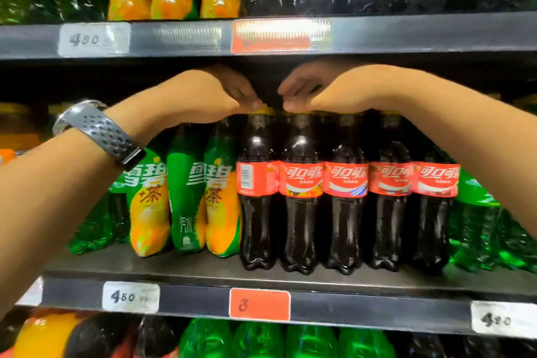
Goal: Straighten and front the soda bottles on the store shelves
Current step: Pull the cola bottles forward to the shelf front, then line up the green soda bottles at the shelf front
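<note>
Curled fingers [251, 102] of the left hand [209, 93] pinch the cap of the leftmost dark plastic cola bottle [257, 212], which stands upright directly beneath them, barcode forward. The right hand [316, 90] seems to pinch the second cola bottle [301, 212] likewise. Five red-labelled cola bottles front the black shelf [174, 269]; three green-and-yellow bottles [186, 197] lean beside them.

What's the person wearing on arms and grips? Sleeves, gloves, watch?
Left wrist: a watch with silver case and dark grey perforated strap. Right wrist bare. No sleeves in view on either forearm. Left grip and right grip: no gloves, no rings visible.
</note>
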### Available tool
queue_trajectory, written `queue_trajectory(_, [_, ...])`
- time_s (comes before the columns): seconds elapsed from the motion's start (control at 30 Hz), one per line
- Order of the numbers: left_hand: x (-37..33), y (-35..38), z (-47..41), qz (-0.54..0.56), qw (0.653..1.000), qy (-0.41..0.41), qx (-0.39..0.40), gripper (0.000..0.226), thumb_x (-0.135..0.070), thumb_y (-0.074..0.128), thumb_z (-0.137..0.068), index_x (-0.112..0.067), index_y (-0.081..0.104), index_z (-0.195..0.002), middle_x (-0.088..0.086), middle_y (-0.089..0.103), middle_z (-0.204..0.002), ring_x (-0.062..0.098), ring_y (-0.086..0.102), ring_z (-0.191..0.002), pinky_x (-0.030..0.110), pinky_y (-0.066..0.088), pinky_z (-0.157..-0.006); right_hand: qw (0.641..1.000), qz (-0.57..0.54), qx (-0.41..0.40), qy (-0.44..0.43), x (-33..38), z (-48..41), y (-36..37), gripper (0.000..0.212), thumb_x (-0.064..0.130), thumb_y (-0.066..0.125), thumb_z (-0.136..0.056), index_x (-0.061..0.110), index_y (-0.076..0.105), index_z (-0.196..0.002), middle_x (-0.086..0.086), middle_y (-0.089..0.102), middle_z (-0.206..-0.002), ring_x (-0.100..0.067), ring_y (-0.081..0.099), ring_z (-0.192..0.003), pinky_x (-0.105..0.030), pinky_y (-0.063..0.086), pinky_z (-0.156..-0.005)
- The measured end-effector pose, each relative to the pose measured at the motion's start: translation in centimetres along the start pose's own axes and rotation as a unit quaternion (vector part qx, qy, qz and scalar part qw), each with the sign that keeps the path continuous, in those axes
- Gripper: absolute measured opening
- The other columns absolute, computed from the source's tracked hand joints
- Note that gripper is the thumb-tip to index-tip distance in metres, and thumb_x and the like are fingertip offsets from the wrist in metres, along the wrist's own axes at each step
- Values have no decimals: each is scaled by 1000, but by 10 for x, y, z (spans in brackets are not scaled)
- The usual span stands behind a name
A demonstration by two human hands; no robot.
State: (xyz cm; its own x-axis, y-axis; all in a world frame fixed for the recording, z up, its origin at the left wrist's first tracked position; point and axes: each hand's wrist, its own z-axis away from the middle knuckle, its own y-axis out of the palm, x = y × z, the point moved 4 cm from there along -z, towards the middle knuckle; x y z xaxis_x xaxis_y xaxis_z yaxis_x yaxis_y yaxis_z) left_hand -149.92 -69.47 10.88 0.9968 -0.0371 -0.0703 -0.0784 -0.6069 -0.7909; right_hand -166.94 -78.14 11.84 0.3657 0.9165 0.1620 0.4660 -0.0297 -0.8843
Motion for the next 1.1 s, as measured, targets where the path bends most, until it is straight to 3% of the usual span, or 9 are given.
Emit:
queue_trajectory(0.17, [16,1,-2,17,999,47,12,6,-42,62,-86,-39,67,-87,-19,65,-81,2,60,-76,17,44,-64,998,59,4,-11,24,-18,17,39,39,63,-88,26,58,-124,12,65,-109,-6,62,-98,-23,49,-86])
queue_trajectory(0.27, [24,0,-3,32,997,71,19,11,-27,63,-89,-30,70,-97,-19,65,-84,0,60,-77,5,40,-61,995,98,12,-28,33,-24,24,36,35,62,-89,24,60,-123,11,67,-106,-9,62,-94,-20,48,-81])
queue_trajectory(0.37, [32,2,-6,6,997,66,40,24,-20,61,-92,-14,67,-114,1,69,-107,18,63,-97,19,45,-78,993,111,12,-33,36,-28,27,38,32,61,-91,26,58,-128,13,63,-101,-4,58,-91,-7,41,-68])
queue_trajectory(0.5, [44,7,-8,37,996,36,70,30,-22,57,-95,-12,63,-122,6,66,-117,24,60,-106,31,46,-95,999,24,29,-21,30,-29,30,27,27,60,-92,26,61,-119,13,70,-87,3,64,-74,-9,49,-64])
queue_trajectory(0.67, [51,9,-9,90,993,19,68,23,-28,57,-94,-13,68,-108,6,71,-98,21,64,-90,23,45,-75,999,9,22,-25,29,-31,35,14,23,59,-93,16,67,-103,7,71,-77,-9,67,-71,-22,54,-62])
queue_trajectory(0.9, [49,12,-8,86,995,-4,55,25,-32,55,-94,-11,69,-94,5,71,-88,18,62,-79,24,43,-68,999,30,10,-7,30,-34,36,14,33,62,-90,20,68,-92,1,72,-76,-14,69,-72,-32,56,-72])
queue_trajectory(1.1, [47,13,-10,71,996,-2,48,31,-36,54,-95,-10,69,-90,7,70,-87,26,63,-82,31,45,-74,999,34,-3,22,29,-35,35,36,50,64,-84,15,67,-94,-1,72,-73,-17,70,-69,-34,56,-73])
